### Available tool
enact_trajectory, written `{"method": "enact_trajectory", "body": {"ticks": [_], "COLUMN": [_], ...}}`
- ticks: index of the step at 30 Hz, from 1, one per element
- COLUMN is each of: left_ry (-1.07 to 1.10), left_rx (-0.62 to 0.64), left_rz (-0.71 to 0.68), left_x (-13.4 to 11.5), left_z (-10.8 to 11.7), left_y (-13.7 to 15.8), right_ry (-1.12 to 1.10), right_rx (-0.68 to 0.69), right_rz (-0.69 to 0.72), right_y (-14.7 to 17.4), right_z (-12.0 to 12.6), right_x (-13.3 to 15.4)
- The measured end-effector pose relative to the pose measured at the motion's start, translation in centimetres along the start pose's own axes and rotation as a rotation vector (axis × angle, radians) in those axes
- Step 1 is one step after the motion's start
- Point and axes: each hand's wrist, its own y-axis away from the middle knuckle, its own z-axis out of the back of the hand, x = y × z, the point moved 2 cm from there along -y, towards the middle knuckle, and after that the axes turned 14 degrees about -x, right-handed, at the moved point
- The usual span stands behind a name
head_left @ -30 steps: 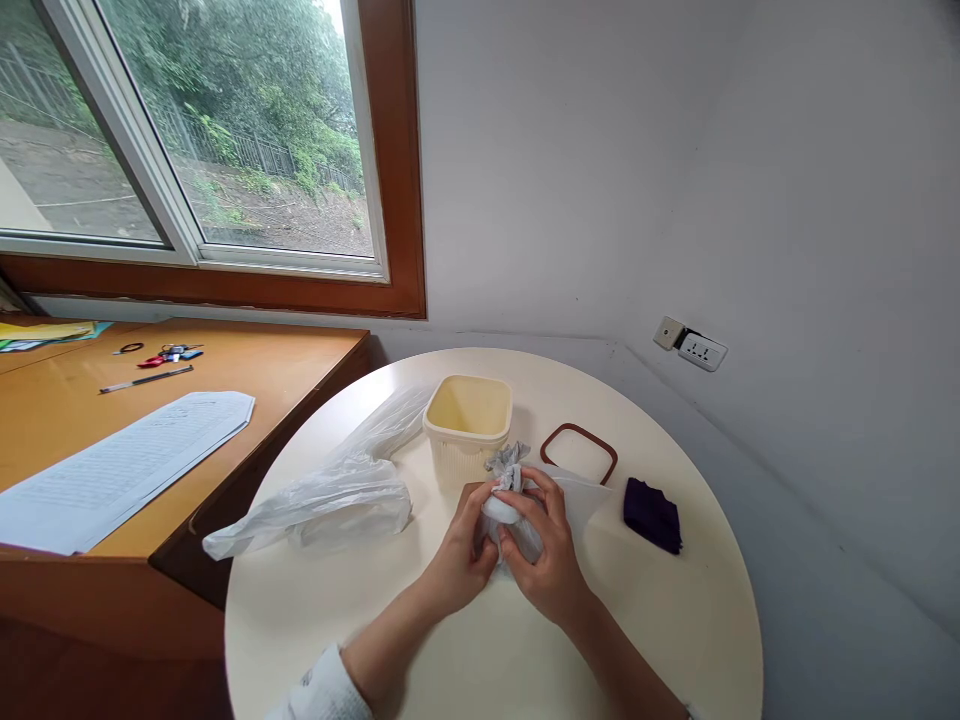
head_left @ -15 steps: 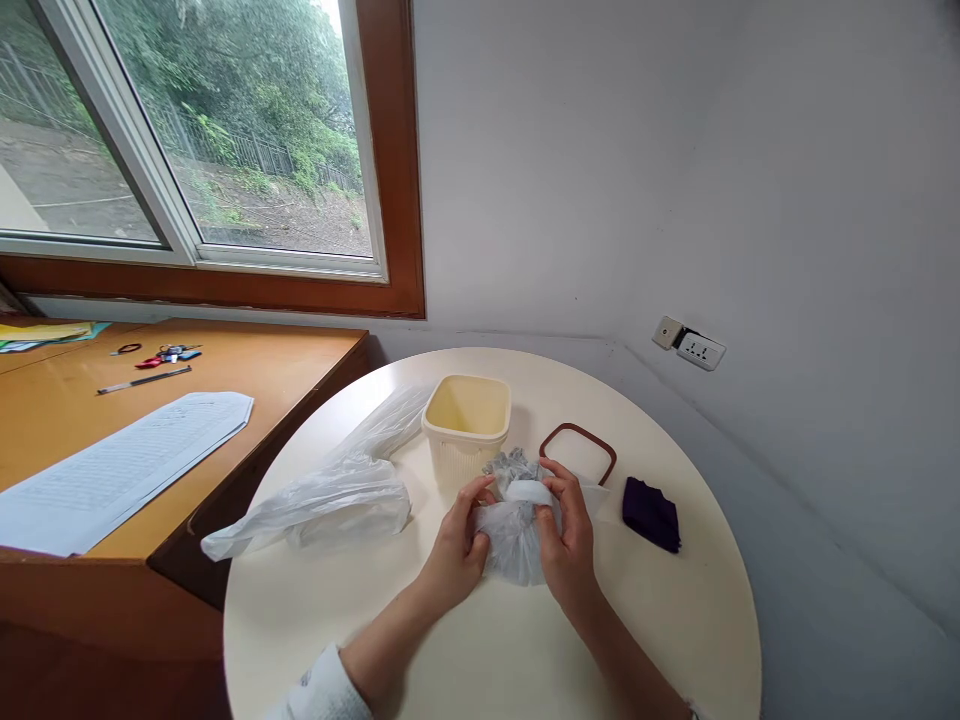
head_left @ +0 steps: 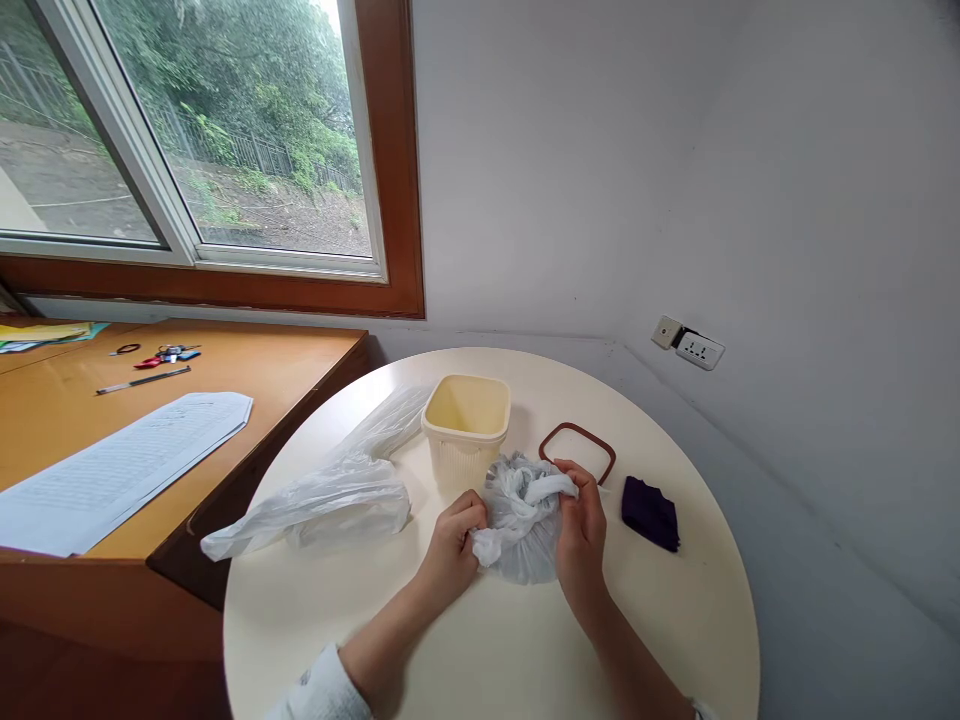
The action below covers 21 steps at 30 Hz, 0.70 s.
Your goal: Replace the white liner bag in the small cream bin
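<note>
A white translucent plastic bag point(head_left: 525, 545), bunched up with a twisted knot on top, rests on the round table just in front of a cream bin point(head_left: 463, 455). My left hand point(head_left: 454, 540) is closed on a gathered end at the bag's left. On the other side, my right hand point(head_left: 581, 525) pinches the opposite twisted end, thumb and fingers together. What is inside the bag cannot be made out. Behind my right hand lies a brown rounded-square ring point(head_left: 609, 460), and to its right a folded dark purple cloth point(head_left: 650, 514).
Another crumpled white plastic bag point(head_left: 330, 500) spreads over the left of the white round table point(head_left: 480, 660). A wooden desk point(head_left: 217, 350) on the left holds papers point(head_left: 127, 470), a pen point(head_left: 142, 380) and keys point(head_left: 169, 355). Wall sockets point(head_left: 699, 349) sit at the right.
My hands have moved apart, left hand leftward and right hand slightly rightward, pulling the bag's two ends. The twist between them now shows as a knot.
</note>
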Motion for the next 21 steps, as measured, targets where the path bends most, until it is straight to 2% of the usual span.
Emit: {"method": "enact_trajectory", "body": {"ticks": [6,15,21], "left_ry": [0.016,0.061,0.108], "left_rx": [0.019,0.055,0.054], "left_rz": [-0.022,-0.010,0.053], "left_x": [-0.18,0.12,0.05], "left_z": [-0.11,-0.33,-0.41], "left_y": [-0.13,-0.16,0.02], "right_ry": [0.051,-0.020,-0.152], "right_rx": [-0.048,-0.085,0.007], "right_rz": [-0.037,-0.084,-0.118], "right_y": [-0.07,0.09,0.27], "right_z": [0.17,0.20,-0.01], "right_x": [0.16,-0.54,-0.16]}}
